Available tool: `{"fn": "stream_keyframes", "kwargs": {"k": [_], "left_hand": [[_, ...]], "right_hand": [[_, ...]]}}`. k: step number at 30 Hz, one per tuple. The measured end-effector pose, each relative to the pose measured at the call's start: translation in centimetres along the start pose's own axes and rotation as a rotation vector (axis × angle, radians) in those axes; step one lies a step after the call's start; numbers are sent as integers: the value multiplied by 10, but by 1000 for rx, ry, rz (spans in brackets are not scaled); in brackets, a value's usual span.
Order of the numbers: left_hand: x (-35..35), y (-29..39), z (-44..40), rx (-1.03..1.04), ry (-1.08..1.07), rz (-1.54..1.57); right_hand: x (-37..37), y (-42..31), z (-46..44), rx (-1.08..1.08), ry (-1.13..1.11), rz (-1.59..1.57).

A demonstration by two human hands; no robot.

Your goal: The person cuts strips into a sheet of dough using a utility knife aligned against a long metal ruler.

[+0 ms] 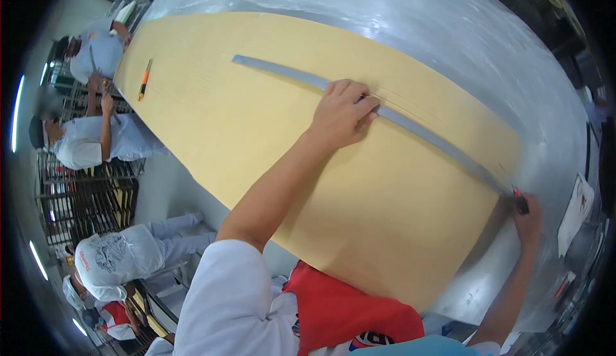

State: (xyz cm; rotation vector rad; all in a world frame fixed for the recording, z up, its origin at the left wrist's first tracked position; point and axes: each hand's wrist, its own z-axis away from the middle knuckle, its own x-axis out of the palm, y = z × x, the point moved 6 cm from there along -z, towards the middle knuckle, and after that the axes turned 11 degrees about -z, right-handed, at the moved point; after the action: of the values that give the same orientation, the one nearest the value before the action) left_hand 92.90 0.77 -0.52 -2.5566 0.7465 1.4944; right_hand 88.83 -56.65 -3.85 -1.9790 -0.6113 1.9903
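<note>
A large yellow sheet [256, 131] lies on the metal table. Across it runs a long grey metal ruler [436, 141], slanting from upper left to lower right. My left hand [343, 112] presses on the ruler near its middle, fingers bent and closed over it. At the ruler's right end, by the edge of the sheet, my right hand [527, 218] is closed around a small red and black utility knife [521, 202]. Its blade cannot be made out. Faint lines mark the sheet alongside the ruler.
An orange and black utility knife [145, 80] lies on the sheet's far left part. The shiny metal table [449, 35] extends beyond the sheet. Several people stand on the left near dark racks [90, 202]. A white printed sheet [575, 215] is at the right.
</note>
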Motion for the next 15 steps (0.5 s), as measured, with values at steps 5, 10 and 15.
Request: {"fn": "stream_keyframes", "kwargs": {"k": [5,10,15], "left_hand": [[23,53,-2,-36,6,-145],[27,92,1,-39,24,-340],[18,99,-13,-78,-67,-412]], "right_hand": [[-1,-34,-18,-222,107,-102],[9,-29,-12,-192,101,-86],[4,-49,-15,-294,182,-16]]}}
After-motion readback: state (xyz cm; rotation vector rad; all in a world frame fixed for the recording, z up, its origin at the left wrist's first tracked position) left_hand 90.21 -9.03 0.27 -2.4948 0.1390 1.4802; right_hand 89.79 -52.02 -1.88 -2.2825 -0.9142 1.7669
